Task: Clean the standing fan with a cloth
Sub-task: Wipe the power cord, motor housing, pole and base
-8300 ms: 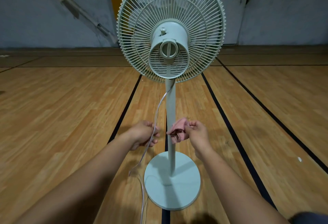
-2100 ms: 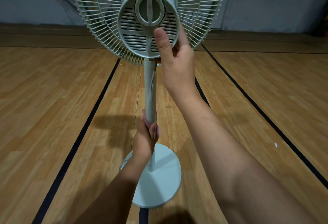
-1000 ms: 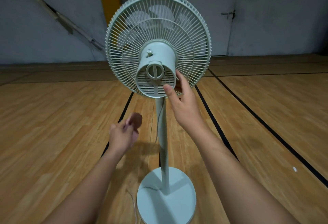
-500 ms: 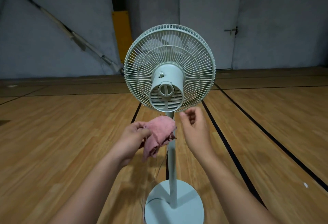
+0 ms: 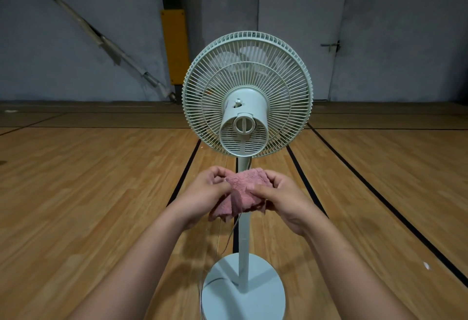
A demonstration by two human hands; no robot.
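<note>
One pink cloth was held up in front of the pole, between the two hands and clear of the fan. The left hand pinched its left edge with curled fingers, and the right hand gripped its right side, thumb on top. The cloth looked soft, light and limp, hanging in folds, so it would likely wipe best bunched into a pad in one palm.

One fan stood upright on the wooden floor, its round base flat across a dark floor line. It seemed light plastic and top-heavy on that thin pole. The thin ribs of the grille would probably flex under pressure. The safest places to steady it were judged to be the pole or the motor housing. One pale cord hung loose beside the pole down to the base and could snag.
</note>
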